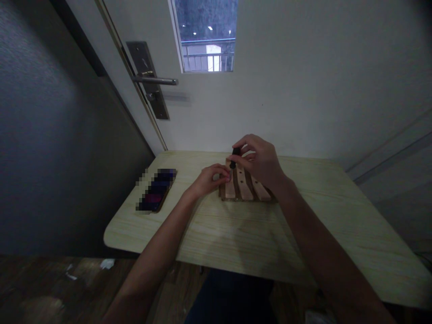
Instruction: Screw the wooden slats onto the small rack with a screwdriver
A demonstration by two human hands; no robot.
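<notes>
My right hand (258, 157) is closed around the black handle of a screwdriver (233, 163), which points down at the leftmost of several pale wooden pieces (230, 190). Thumb and fingertips of my left hand (211, 178) are pinched together by the screwdriver's tip; whatever lies between them is too small to make out. Dark holes show in the middle wooden piece (245, 186). Beside it, the right piece (260, 190) is partly covered by my right hand. Under the pieces lies a brown base (238, 200), seen mainly along its front edge.
A phone (157, 191), partly blurred out, rests on the left of the pale wood-grain table (236, 234). Behind the table stands a white door (303, 90) with a metal lever handle (155, 81) and a small window (207, 36). A dark panel (60, 135) borders the left side.
</notes>
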